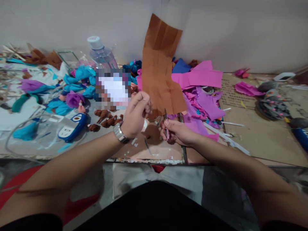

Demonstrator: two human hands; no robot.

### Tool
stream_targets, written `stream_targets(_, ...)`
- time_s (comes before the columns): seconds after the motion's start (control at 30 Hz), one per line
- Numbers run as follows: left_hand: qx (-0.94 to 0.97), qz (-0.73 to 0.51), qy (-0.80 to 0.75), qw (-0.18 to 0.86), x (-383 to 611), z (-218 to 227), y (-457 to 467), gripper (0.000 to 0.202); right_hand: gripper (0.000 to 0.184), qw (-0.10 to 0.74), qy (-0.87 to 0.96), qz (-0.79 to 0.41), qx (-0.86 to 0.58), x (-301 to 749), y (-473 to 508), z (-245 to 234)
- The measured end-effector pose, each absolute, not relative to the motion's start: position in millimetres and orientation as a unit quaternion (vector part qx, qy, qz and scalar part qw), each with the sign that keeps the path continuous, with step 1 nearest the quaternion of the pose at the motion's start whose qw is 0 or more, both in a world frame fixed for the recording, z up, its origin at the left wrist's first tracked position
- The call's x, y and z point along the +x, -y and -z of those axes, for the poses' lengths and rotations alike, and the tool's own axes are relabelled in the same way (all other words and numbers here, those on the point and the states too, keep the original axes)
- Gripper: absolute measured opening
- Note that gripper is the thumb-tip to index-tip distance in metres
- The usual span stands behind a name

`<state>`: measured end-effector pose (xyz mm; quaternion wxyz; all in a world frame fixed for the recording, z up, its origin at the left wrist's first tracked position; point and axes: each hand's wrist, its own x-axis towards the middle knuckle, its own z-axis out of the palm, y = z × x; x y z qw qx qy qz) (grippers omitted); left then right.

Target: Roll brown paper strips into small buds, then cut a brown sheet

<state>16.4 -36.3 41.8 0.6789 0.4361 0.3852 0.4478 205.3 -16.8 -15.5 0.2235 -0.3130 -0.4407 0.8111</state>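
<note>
My left hand (pixel 137 113), with a metal watch (pixel 120 133) on its wrist, is raised over the table with its fingers curled together. Its fingertips overlap the lower left edge of a creased brown paper sheet (pixel 160 73); what they pinch, if anything, is hidden. That sheet lies over the coloured pile, and its upper end rises in front of the wall. Just below its lower edge, my right hand (pixel 176 131) is closed around a slim pointed tool (pixel 167 133). The tool has a dark tip pointing away from me and a pinkish lower part.
Pink paper (pixel 198 77) and purple paper (pixel 207 102) pile up on the right. A clear bottle (pixel 102 54) stands at the back. Brown twisted pieces (pixel 106 118) and a blue-and-white device (pixel 73 127) lie left. Cardboard (pixel 240 115) and a pin-studded dark cushion (pixel 274 106) are at right.
</note>
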Motion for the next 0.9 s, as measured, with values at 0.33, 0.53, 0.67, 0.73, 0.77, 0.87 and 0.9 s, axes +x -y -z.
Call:
stream_targets(0.33,0.292,-0.39,-0.392,0.78,31.3,-1.2,45.2,0.068,0.047,0.229,0.478,-0.793,-0.301,213.8,11.1,17.0)
stream_targets(0.53,0.224,-0.387,-0.364,0.817,31.7,1.2,38.5,0.057,0.047,0.247,0.494,-0.783,-0.287,214.6,11.4,10.0)
stream_targets(0.67,0.21,-0.381,-0.344,0.832,29.1,-2.4,29.7,0.062,0.046,0.231,0.503,-0.785,-0.278,216.2,12.8,7.4)
stream_targets(0.73,0.203,-0.4,-0.354,0.821,27.2,-1.7,23.2,0.062,0.043,0.215,0.507,-0.788,-0.275,216.1,14.4,7.8)
stream_targets(0.77,0.2,-0.418,-0.36,0.81,26.3,-0.5,20.0,0.059,0.042,0.209,0.507,-0.79,-0.276,215.6,15.3,8.1)
stream_targets(0.87,0.201,-0.459,-0.367,0.784,23.9,5.5,12.4,0.043,0.041,0.208,0.496,-0.797,-0.274,212.8,17.5,8.8)
stream_targets(0.9,0.198,-0.472,-0.368,0.776,23.5,7.4,10.9,0.038,0.041,0.211,0.491,-0.8,-0.273,211.8,17.8,8.8)
